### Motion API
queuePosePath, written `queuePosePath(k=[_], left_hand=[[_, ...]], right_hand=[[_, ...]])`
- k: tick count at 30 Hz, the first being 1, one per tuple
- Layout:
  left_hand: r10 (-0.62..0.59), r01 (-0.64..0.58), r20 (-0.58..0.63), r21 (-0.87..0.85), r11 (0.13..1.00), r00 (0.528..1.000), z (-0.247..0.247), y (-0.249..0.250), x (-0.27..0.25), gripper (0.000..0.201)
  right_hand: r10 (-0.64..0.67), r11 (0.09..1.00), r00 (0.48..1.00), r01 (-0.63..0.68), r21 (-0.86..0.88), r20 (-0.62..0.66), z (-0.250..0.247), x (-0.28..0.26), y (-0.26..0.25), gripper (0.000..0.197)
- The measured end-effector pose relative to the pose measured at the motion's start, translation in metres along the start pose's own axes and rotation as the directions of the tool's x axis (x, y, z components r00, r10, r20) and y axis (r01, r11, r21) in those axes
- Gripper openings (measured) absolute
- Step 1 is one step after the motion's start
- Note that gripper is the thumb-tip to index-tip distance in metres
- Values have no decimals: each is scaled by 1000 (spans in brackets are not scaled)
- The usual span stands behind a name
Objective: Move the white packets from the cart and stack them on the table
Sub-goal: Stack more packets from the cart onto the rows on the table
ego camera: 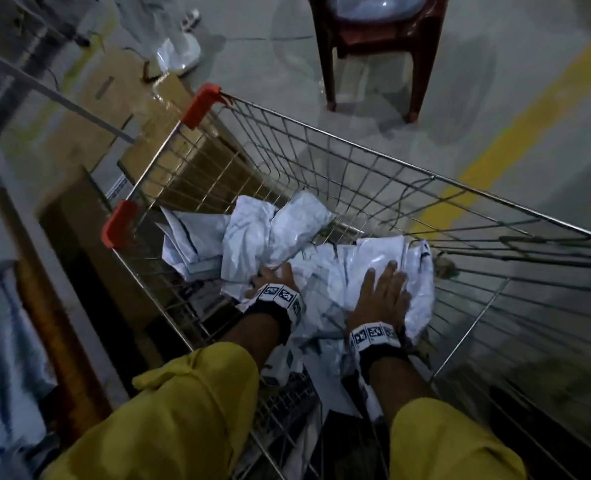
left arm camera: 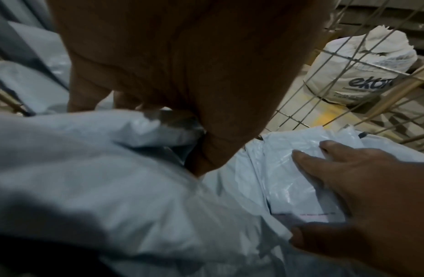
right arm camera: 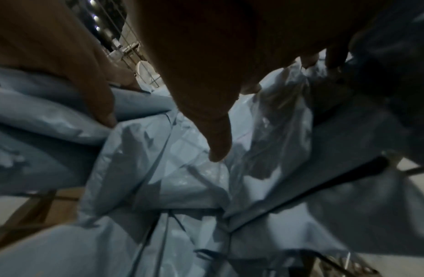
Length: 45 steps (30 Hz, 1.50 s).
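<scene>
Packets [ego camera: 280, 233] of white crinkled plastic lie heaped inside the cart [ego camera: 373, 161], and both hands are down among them. The right hand [ego camera: 380, 292] lies flat on the top packet with its fingers [left arm camera: 324, 166] spread and straight, pressing the glossy film. The left hand [ego camera: 275, 277] reaches into the pile beside it; the left wrist view shows its fingers [left arm camera: 87, 93] bent down into the folds, but whether they grip a packet cannot be told. Both wrists carry bands with black-and-white square markers, and yellow sleeves cover the forearms. The cart is bare steel wire mesh with red plastic corner caps. It stands on a grey concrete floor [ego camera: 529, 81] with a yellow painted line, near a dark red plastic chair [ego camera: 373, 46] and flattened cardboard [ego camera: 114, 98].
</scene>
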<state>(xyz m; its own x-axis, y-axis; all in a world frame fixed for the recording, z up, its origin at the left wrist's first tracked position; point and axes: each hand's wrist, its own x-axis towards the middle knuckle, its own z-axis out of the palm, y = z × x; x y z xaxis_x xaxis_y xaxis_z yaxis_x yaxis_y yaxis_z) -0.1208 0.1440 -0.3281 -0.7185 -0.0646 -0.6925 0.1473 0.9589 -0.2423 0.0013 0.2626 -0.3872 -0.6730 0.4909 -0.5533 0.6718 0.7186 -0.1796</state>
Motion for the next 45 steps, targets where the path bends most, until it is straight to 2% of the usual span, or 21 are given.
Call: queuePosePath(k=[2, 4, 5, 7, 8, 11, 13, 14, 17, 19, 21, 23, 27, 29, 30, 33, 36, 39, 41, 42, 45], left_hand=[[30, -30, -4, 13, 999, 1000, 2, 1, 0, 62], [89, -89, 0, 57, 994, 996, 2, 2, -2, 73], [103, -105, 27, 85, 991, 994, 0, 2, -3, 78], [125, -135, 86, 127, 983, 988, -7, 5, -6, 79], [125, -142, 119, 147, 979, 985, -8, 6, -6, 77], [61, -100, 206, 183, 978, 977, -12, 10, -9, 79], [56, -93, 202, 175, 980, 978, -8, 15, -16, 82], [66, -93, 177, 152, 984, 982, -5, 18, -20, 82], [129, -135, 68, 83, 987, 989, 7, 21, -28, 80], [147, -151, 56, 71, 986, 988, 6, 23, -31, 79], [143, -154, 109, 96, 983, 984, -2, 24, -32, 82], [148, -168, 159, 122, 978, 976, -10, 24, -32, 88], [156, -185, 187, 148, 972, 970, -13, 23, -36, 94], [150, -178, 189, 138, 974, 970, -13, 24, -40, 93], [138, -164, 191, 123, 979, 972, -15, 26, -41, 93], [109, -113, 148, 18, 993, 983, -23, 27, -44, 94], [68, -58, 58, -162, 985, 996, -36, 26, -50, 85], [87, -75, 33, -268, 961, 996, -51, 22, -62, 79], [85, -74, 21, -306, 949, 996, -59, 19, -71, 76], [69, -60, 15, -326, 943, 998, -64, 16, -75, 73], [40, -45, -22, -368, 929, 999, -77, 12, -92, 72]], right_hand=[[-19, 999, 999, 20, -30, 33, 6, 5, 7, 116], [-11, 998, 999, 13, -58, 38, 12, 7, 7, 97], [-12, 997, 1000, 12, -81, -5, 14, 8, 8, 86], [-41, 994, 999, 38, -100, -34, 18, 13, 7, 73], [-58, 995, 998, 57, -88, -17, 19, 15, 5, 70], [-3, 991, 999, -3, -137, -45, 10, 13, 4, 55], [4, 998, 998, -8, -64, -66, 7, 15, 4, 49], [38, 999, 995, -37, 9, -90, 2, 19, 5, 48], [314, 927, 946, -288, 239, -81, -19, 33, 6, 59], [399, 891, 911, -358, 279, -106, -30, 37, 10, 58], [299, 949, 946, -281, 142, -125, -32, 37, 14, 56], [206, 978, 978, -206, -9, -44, -24, 40, 19, 65], [223, 974, 974, -221, -58, 38, -10, 39, 27, 109], [168, 985, 984, -166, -40, 64, -8, 31, 30, 134], [136, 991, 989, -136, -13, 65, -9, 27, 31, 138], [68, 997, 997, -66, -38, 35, -8, 23, 34, 130], [118, 993, 991, -116, -38, 69, -9, 23, 25, 123], [165, 985, 985, -166, 36, 44, -10, 29, 14, 65], [204, 976, 977, -208, 71, 58, -16, 35, 8, 48], [219, 974, 974, -222, 50, 62, -19, 36, 5, 49], [186, 982, 975, -189, 12, 121, -34, 30, 1, 77]])
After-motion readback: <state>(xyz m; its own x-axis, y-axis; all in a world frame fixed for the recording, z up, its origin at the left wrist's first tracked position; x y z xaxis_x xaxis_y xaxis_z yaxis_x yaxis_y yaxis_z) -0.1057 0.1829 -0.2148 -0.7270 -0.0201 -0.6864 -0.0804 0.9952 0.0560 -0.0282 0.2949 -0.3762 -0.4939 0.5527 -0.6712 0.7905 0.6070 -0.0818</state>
